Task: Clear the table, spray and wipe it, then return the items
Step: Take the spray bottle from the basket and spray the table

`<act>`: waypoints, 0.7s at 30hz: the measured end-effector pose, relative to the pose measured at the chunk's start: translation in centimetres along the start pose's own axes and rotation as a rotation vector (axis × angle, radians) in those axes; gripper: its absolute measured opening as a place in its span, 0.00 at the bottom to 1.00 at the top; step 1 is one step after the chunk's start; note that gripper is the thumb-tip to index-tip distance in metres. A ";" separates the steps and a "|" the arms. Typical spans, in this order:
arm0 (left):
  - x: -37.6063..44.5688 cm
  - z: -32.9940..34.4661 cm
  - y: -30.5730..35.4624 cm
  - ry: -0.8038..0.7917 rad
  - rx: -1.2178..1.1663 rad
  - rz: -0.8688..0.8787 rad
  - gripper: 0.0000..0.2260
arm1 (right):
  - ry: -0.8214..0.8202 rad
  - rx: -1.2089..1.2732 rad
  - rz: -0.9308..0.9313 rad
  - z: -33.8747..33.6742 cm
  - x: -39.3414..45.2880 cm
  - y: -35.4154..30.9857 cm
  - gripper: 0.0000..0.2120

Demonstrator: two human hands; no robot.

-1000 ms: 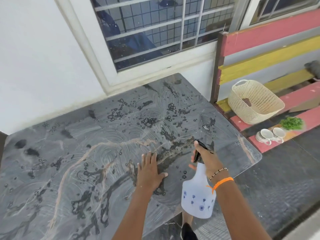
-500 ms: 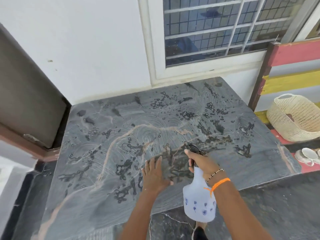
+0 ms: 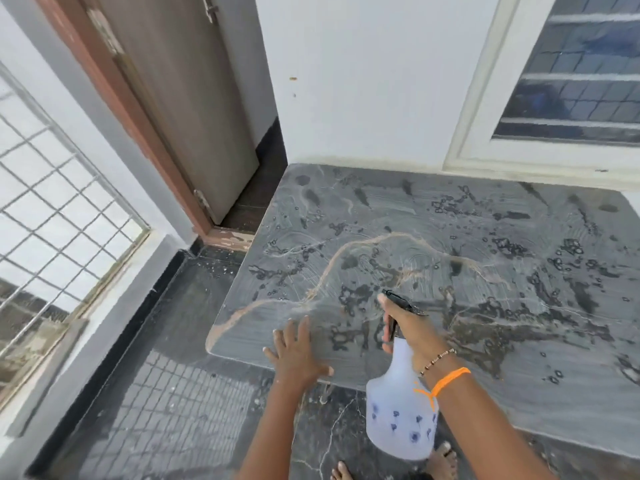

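The grey marble table (image 3: 485,341) is bare and wet, covered with droplets and curved smear marks. My right hand (image 3: 403,323) grips the black trigger head of a translucent white spray bottle (image 3: 401,420) with small blue flowers, held over the table's near edge with its nozzle pointing at the top. My left hand (image 3: 298,355) lies flat with fingers spread on the table's near left corner. No cloth is in sight.
A grey door (image 3: 180,109) in a brown frame stands at the left behind the table. A barred grille (image 3: 52,209) closes the far left. A window (image 3: 575,74) sits above the table at the right. My bare feet (image 3: 443,459) stand on the dark floor.
The view has swung left: the bench, basket and cups have left the frame and the door and grille have come in. My left hand has slid left along the table's near edge.
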State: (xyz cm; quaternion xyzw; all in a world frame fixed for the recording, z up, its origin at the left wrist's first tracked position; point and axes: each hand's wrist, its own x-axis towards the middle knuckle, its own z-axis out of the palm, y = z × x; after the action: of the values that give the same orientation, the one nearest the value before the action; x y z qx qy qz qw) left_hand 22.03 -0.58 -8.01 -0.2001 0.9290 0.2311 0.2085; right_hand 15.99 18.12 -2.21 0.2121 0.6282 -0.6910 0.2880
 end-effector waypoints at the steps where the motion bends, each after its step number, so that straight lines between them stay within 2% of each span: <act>1: -0.3 -0.3 -1.0 0.022 -0.019 -0.033 0.47 | -0.045 0.010 0.007 1.0 0.0 -0.1 0.20; 5: -1.6 -0.2 -4.0 0.068 -0.075 -0.119 0.45 | -0.259 -0.049 0.083 5.0 -0.3 0.3 0.15; 8: -2.3 0.3 -5.7 0.143 -0.106 -0.116 0.45 | -0.331 -0.200 0.034 8.0 -0.7 1.9 0.12; 10: -2.5 0.6 -6.6 0.189 -0.113 -0.103 0.45 | -0.306 -0.256 -0.024 9.7 -1.0 2.9 0.14; 13: -2.7 1.1 -7.2 0.207 -0.130 -0.083 0.45 | -0.175 -0.342 -0.075 11.3 -1.1 3.7 0.18; 15: -2.8 1.3 -7.3 0.201 -0.132 -0.069 0.46 | -0.206 -0.386 -0.052 11.7 -1.3 3.8 0.17; 18: -3.0 1.7 -7.0 0.198 -0.134 -0.054 0.45 | -0.271 -0.357 0.001 10.8 -1.9 4.0 0.11; 21: -3.0 2.0 -6.1 0.226 -0.105 0.030 0.42 | -0.295 -0.365 -0.063 8.5 -2.4 4.4 0.07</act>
State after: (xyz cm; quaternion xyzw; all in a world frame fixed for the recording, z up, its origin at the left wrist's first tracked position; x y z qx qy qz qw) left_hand 27.95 -3.65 -10.28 -0.2218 0.9361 0.2583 0.0881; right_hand 21.31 9.80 -2.85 0.0338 0.7002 -0.5981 0.3885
